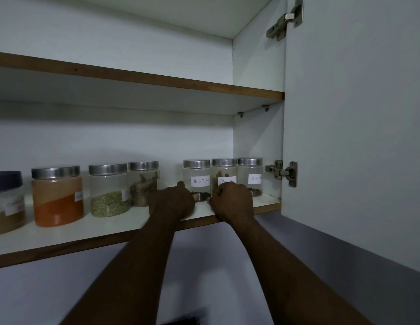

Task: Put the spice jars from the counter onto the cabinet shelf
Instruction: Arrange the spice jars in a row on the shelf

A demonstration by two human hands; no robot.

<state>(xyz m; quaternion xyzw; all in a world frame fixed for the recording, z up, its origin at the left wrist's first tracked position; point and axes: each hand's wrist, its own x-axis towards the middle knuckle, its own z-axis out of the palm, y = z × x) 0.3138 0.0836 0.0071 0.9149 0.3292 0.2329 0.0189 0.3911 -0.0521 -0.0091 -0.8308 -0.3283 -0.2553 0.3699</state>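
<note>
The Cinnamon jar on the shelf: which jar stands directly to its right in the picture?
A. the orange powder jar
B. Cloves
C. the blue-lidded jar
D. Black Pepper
B: the Cloves jar stands immediately right of the Cinnamon jar, by the cabinet side wall.

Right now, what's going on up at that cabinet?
A person has both hands at the lower shelf of the open cabinet. The right hand curls round the Cinnamon jar. The left hand sits curled at the base of the Black Pepper jar, though whether it has a grip there is unclear. The Cloves jar stands at the right end, and four more jars line the shelf to the left.
</note>
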